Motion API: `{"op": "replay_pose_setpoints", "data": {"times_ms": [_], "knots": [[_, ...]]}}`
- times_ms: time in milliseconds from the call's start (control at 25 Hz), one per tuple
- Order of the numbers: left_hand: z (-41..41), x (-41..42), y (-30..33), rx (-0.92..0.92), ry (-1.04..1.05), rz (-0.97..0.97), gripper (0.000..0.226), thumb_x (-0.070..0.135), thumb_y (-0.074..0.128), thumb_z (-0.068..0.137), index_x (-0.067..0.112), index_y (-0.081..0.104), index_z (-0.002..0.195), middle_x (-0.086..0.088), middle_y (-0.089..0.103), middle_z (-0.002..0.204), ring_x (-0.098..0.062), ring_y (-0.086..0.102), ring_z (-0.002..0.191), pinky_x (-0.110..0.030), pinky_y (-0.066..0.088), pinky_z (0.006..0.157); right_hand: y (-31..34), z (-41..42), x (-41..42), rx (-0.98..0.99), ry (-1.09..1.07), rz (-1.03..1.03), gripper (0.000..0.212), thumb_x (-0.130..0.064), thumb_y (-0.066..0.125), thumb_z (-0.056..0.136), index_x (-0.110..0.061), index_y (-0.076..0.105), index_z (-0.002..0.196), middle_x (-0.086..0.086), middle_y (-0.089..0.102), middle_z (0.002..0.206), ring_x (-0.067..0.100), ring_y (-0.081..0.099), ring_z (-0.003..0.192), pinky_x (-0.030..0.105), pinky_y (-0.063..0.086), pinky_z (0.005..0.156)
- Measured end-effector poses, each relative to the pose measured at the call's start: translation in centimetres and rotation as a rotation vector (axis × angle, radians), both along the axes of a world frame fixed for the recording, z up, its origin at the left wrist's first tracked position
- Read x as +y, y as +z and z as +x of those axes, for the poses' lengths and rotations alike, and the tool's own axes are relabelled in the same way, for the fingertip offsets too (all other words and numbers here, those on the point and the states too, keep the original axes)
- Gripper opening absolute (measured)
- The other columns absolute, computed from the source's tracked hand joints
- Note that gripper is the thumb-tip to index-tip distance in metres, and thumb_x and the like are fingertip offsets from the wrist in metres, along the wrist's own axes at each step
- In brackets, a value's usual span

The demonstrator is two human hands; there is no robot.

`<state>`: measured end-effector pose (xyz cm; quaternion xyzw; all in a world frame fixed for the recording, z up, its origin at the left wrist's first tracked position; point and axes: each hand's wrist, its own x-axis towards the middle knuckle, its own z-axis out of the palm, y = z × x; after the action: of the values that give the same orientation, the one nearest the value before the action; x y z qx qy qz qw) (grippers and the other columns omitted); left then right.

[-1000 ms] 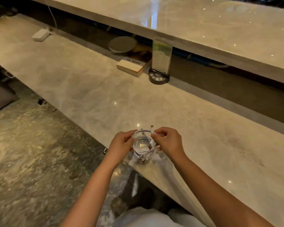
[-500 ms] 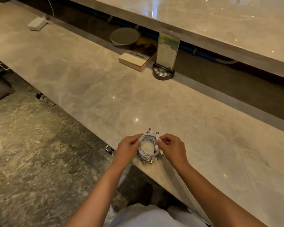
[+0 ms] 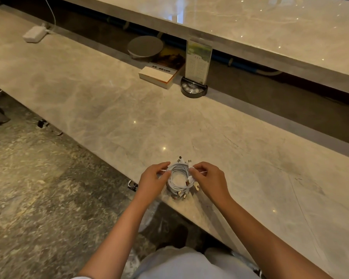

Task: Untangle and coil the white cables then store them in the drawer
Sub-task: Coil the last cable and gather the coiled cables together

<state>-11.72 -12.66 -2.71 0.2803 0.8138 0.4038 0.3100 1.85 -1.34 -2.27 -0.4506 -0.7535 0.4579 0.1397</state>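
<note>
Pinching opposite sides of the coiled white cables [image 3: 178, 178], the left hand [image 3: 152, 183] and right hand [image 3: 211, 182] keep the loops from springing apart. The bundle sits near the marble counter's [image 3: 109, 101] front edge; no drawer shows in this 1 view.

White cables [image 3: 178, 177] — coiled in one ring, metal plugs protruding, at counter's near edge

The book [image 3: 161, 71] cover and the upright card [image 3: 197, 61] carry print too small to read
</note>
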Motion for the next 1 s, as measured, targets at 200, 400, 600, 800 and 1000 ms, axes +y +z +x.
{"op": "replay_pose_setpoints", "data": {"times_ms": [200,400,600,800,1000], "knots": [[-0.5,0.5,0.6,0.042,-0.050,0.016,0.032,0.022,0.060,0.088,0.018,0.062,0.120,0.006,0.062,0.112,-0.004,0.058,0.095,-0.002,0.038,0.069,0.3,0.1,0.2,-0.017,-0.014,-0.008,0.018,-0.029,0.062,0.086,-0.014,0.070,0.093,0.000,0.069,0.086,0.009,0.060,0.077,0.018,0.044,0.065],[-0.6,0.5,0.1,0.067,-0.088,0.024,0.028,0.017,0.060,0.088,0.015,0.065,0.115,0.000,0.067,0.113,-0.008,0.061,0.093,-0.004,0.040,0.070,0.7,0.2,-0.2,-0.023,-0.012,-0.012,0.019,-0.020,0.065,0.084,-0.012,0.069,0.101,0.001,0.067,0.090,0.008,0.057,0.076,0.019,0.044,0.072],[-0.2,-0.3,-1.0,0.118,-0.051,0.117,0.027,0.007,0.061,0.087,0.010,0.067,0.112,-0.004,0.066,0.110,-0.005,0.057,0.092,0.003,0.037,0.075,0.3,-0.3,-1.1,0.030,-0.049,-0.009,0.012,-0.012,0.070,0.079,-0.010,0.068,0.091,-0.002,0.062,0.078,0.009,0.055,0.070,0.020,0.042,0.067],[0.0,-0.3,-1.4,0.146,-0.053,0.151,0.026,0.005,0.057,0.089,0.007,0.066,0.114,-0.006,0.065,0.107,-0.010,0.055,0.097,0.006,0.034,0.076,-0.9,-0.2,-1.9,0.081,-0.097,-0.065,0.010,-0.012,0.069,0.079,-0.012,0.066,0.089,-0.002,0.061,0.073,0.014,0.058,0.069,0.022,0.047,0.063],[-0.3,-0.5,-1.3,0.077,-0.070,0.154,0.028,0.013,0.058,0.090,0.013,0.064,0.117,0.003,0.063,0.108,-0.004,0.057,0.096,0.003,0.038,0.078,-0.9,0.0,-1.8,0.108,-0.124,-0.107,0.010,-0.016,0.068,0.080,-0.017,0.066,0.089,-0.002,0.063,0.076,0.015,0.061,0.069,0.030,0.052,0.065]]}}
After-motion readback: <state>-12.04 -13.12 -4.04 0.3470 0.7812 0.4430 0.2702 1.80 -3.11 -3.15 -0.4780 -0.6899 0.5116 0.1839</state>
